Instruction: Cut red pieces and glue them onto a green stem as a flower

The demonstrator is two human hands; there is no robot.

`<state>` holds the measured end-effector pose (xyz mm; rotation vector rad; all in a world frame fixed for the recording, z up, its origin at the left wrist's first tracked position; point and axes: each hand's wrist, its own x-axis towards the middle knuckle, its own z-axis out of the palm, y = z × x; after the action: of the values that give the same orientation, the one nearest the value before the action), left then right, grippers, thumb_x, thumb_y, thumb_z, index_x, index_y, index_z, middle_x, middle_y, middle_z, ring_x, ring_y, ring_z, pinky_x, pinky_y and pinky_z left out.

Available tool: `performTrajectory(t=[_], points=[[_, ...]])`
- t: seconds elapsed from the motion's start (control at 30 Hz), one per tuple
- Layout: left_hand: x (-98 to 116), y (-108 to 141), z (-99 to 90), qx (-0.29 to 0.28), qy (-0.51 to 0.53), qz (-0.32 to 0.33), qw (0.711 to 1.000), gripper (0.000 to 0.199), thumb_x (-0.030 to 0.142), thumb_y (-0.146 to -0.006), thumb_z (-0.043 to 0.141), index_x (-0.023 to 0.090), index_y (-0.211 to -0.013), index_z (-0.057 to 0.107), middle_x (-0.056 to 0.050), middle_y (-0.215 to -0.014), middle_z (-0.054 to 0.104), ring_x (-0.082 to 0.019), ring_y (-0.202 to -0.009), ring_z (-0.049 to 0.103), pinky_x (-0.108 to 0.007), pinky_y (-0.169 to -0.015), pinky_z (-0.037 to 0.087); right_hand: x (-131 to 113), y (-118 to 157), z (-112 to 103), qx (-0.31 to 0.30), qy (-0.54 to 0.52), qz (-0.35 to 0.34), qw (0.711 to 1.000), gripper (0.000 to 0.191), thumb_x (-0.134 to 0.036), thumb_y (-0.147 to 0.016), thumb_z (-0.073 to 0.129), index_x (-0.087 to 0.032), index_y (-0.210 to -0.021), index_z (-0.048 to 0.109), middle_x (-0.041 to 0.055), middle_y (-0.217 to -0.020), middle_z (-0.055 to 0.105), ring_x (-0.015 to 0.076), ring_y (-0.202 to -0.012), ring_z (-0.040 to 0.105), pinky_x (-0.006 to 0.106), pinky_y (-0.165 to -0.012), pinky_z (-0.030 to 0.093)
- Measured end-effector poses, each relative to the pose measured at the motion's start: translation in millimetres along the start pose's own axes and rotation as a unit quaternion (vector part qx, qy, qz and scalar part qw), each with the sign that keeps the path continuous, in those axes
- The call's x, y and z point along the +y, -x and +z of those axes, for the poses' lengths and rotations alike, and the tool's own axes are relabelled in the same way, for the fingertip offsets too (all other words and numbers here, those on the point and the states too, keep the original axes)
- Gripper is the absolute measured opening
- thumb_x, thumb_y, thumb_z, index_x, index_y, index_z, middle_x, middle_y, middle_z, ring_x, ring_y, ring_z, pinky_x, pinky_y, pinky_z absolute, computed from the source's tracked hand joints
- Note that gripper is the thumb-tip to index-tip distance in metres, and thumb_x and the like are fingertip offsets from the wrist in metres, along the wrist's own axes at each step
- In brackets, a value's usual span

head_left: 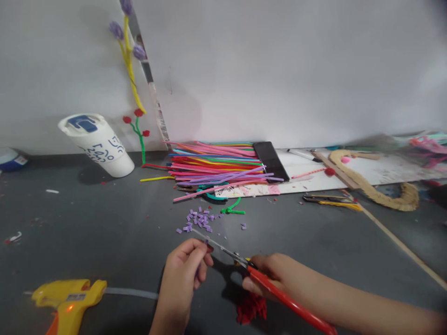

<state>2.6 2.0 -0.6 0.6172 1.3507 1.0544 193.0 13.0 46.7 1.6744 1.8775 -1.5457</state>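
Your L hand (185, 274) is closed in a pinch on a small purple strip (206, 241), just beside the blades; your R hand (267, 272) is wrapped round the red-handled scissors (265, 284). If the blades are apart, I can't tell. Pls be careful: the L fingertips are v. near the metal, so a slip of the strip could cause a nick. Purple pcs (200, 221) lie loose just beyond the tips, & a sweep of the scissors could scatter them. The red fuzzy bundle (252, 308) is under your R hand, easy to brush. At L, the glue gun (70, 298) shows a lit lamp, prob. hot; its glue stick (132, 292) goes behind your L forearm, so a pull back might drag it. More room is at L, btwn cup (104, 144) & gun; ahead, the stems (216, 163) and white wall (279, 70) limit reach. The table (122, 232)'s near edge is out of view.
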Motion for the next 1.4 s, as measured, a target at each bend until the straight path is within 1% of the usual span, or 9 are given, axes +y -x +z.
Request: performTrajectory(t=[0.07, 0.2, 0.33, 0.47, 0.73, 0.83, 0.93, 1.1, 1.4], points=[[0.0, -0.8, -0.2, 0.001, 0.001, 0.002, 1.000, 0.019, 0.031, -0.069, 0.064, 0.015, -0.059, 0.063, 0.002, -0.049, 0.056, -0.004, -0.036, 0.034, -0.018, -0.035, 0.019, 0.6, -1.4, -0.1, 0.009, -0.001, 0.005, 1.000, 0.034, -0.047, -0.085, 0.051, -0.015, -0.075, 0.058, 0.0001, -0.065, 0.058, 0.0108, -0.055, 0.043, 0.021, -0.051, 0.032], [-1.0, -1.9, -1.4, 0.002, 0.000, 0.005, 1.000, 0.019, 0.032, -0.070, 0.066, 0.014, -0.063, 0.065, 0.003, -0.050, 0.055, -0.004, -0.037, 0.035, -0.017, -0.036, 0.020, -1.3, -3.5, -2.2, 0.019, 0.003, 0.007, 1.000, 0.033, -0.044, -0.086, 0.050, -0.015, -0.072, 0.056, -0.0001, -0.064, 0.056, 0.0112, -0.056, 0.041, 0.022, -0.052, 0.032], [-2.9, -2.3, -3.5, 0.004, 0.001, 0.012, 1.000, 0.019, 0.031, -0.070, 0.067, 0.014, -0.063, 0.065, 0.004, -0.050, 0.054, -0.002, -0.036, 0.028, -0.017, -0.037, 0.016, -4.8, -0.7, -6.4, 0.001, 0.015, 0.004, 1.000, 0.033, -0.047, -0.086, 0.049, -0.017, -0.073, 0.054, -0.0007, -0.064, 0.055, 0.0114, -0.056, 0.043, 0.022, -0.052, 0.032], [-3.9, -3.0, -5.1, 0.003, 0.002, 0.010, 1.000, 0.019, 0.028, -0.069, 0.066, 0.014, -0.058, 0.061, 0.004, -0.047, 0.052, -0.001, -0.036, 0.025, -0.018, -0.038, 0.014, -3.9, 1.3, -6.6, -0.019, 0.023, -0.006, 1.000, 0.033, -0.049, -0.085, 0.050, -0.018, -0.076, 0.055, -0.0001, -0.068, 0.057, 0.0119, -0.058, 0.045, 0.022, -0.053, 0.032], [-0.7, -3.9, -4.6, 0.004, -0.002, -0.005, 1.000, 0.019, 0.029, -0.066, 0.068, 0.015, -0.056, 0.061, 0.004, -0.044, 0.051, -0.001, -0.033, 0.023, -0.019, -0.038, 0.013, 4.6, -3.2, -3.3, -0.040, -0.008, -0.023, 0.999, 0.038, -0.052, -0.088, 0.048, -0.016, -0.078, 0.057, -0.0026, -0.064, 0.053, 0.0095, -0.054, 0.041, 0.020, -0.049, 0.030], [0.0, -3.6, -4.6, 0.004, 0.000, -0.007, 1.000, 0.020, 0.029, -0.065, 0.068, 0.015, -0.053, 0.060, 0.005, -0.042, 0.048, -0.001, -0.033, 0.021, -0.019, -0.038, 0.011, 4.5, -3.5, -3.0, -0.037, -0.010, -0.017, 0.999, 0.039, -0.052, -0.087, 0.048, -0.016, -0.078, 0.056, -0.0018, -0.065, 0.055, 0.0098, -0.055, 0.042, 0.021, -0.050, 0.031], [-0.1, -3.8, -4.8, 0.007, -0.001, -0.008, 1.000, 0.018, 0.028, -0.065, 0.068, 0.014, -0.056, 0.062, 0.004, -0.043, 0.050, 0.000, -0.033, 0.023, -0.019, -0.038, 0.011, 3.8, -4.1, -2.3, -0.039, -0.013, -0.016, 0.999, 0.038, -0.051, -0.088, 0.047, -0.016, -0.076, 0.055, -0.0013, -0.065, 0.056, 0.0102, -0.055, 0.043, 0.021, -0.051, 0.032], [-1.2, -3.8, -2.8, 0.020, -0.001, -0.005, 1.000, 0.017, 0.027, -0.067, 0.066, 0.014, -0.056, 0.062, 0.005, -0.043, 0.049, 0.000, -0.033, 0.022, -0.019, -0.039, 0.010, 0.5, -5.3, -1.9, -0.045, -0.032, -0.011, 0.998, 0.035, -0.046, -0.089, 0.046, -0.016, -0.077, 0.057, 0.0004, -0.068, 0.059, 0.0106, -0.057, 0.045, 0.021, -0.053, 0.034], [-6.9, -6.9, -0.7, 0.031, 0.013, -0.019, 0.999, 0.018, 0.027, -0.067, 0.066, 0.012, -0.058, 0.061, 0.005, -0.042, 0.049, 0.001, -0.032, 0.021, -0.018, -0.038, 0.010, -4.4, -8.2, 1.1, -0.044, -0.031, 0.023, 0.998, 0.038, -0.048, -0.089, 0.046, -0.014, -0.081, 0.061, -0.0002, -0.066, 0.057, 0.0108, -0.057, 0.045, 0.021, -0.056, 0.037]])
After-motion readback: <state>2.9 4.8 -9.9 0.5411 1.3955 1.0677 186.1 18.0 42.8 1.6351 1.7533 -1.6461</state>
